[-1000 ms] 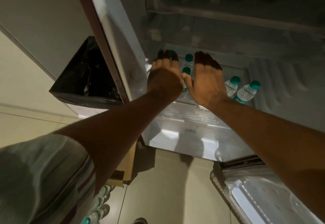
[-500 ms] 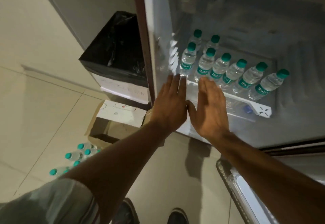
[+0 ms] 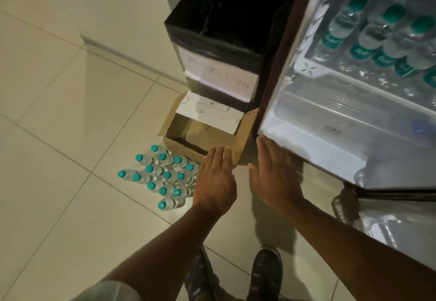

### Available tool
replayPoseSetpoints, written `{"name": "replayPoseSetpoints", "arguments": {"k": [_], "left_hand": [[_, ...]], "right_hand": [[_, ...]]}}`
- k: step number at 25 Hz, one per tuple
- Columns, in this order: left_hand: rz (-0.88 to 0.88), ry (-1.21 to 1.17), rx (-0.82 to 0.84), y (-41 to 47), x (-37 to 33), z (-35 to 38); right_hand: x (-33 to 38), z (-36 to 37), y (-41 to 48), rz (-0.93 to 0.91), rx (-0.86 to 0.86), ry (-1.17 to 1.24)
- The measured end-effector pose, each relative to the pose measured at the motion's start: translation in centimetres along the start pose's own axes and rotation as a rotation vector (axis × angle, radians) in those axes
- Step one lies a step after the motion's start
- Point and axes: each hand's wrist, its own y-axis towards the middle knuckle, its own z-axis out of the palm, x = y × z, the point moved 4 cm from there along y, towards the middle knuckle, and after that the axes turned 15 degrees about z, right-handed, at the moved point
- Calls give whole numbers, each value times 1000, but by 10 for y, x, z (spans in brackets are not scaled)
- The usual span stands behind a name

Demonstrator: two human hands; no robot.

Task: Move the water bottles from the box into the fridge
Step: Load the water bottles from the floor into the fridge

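Several small water bottles [image 3: 162,175] with teal caps stand clustered on the floor tiles, just left of an open cardboard box [image 3: 203,135]. My left hand [image 3: 215,182] hovers flat and empty beside the cluster's right edge, over the box's near corner. My right hand [image 3: 274,178] is also flat and empty, just below the fridge's bottom left corner. The fridge [image 3: 330,121] stands open at the right, with several bottles [image 3: 377,31] lined up on its shelf.
A black-lined bin [image 3: 221,48] with a white paper label stands behind the box, against the fridge's side. The open fridge door [image 3: 387,227] reaches toward me at the lower right. My two shoes [image 3: 266,274] are on the tiled floor below.
Both hands have dropped from the fridge shelf down toward the floor and box. The view has tilted down and left, bringing the floor bottles into full sight.
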Motion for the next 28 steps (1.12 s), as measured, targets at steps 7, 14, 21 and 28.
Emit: {"name": "replayPoseSetpoints", "arguments": {"k": [7,14,21,28], "left_hand": [[-254,-84,-21,-54,98,35],[-574,-349,-166,-97,198,90],[-549,-367,-100,-79,230,143],[-551,-254,88,-70,242,171]], "right_hand": [[78,69,-18,-119,210,125],[141,163,-21,-149,345,159],[166,229,5,-123,393,69],[173,273,21,-195,446,-89]]}}
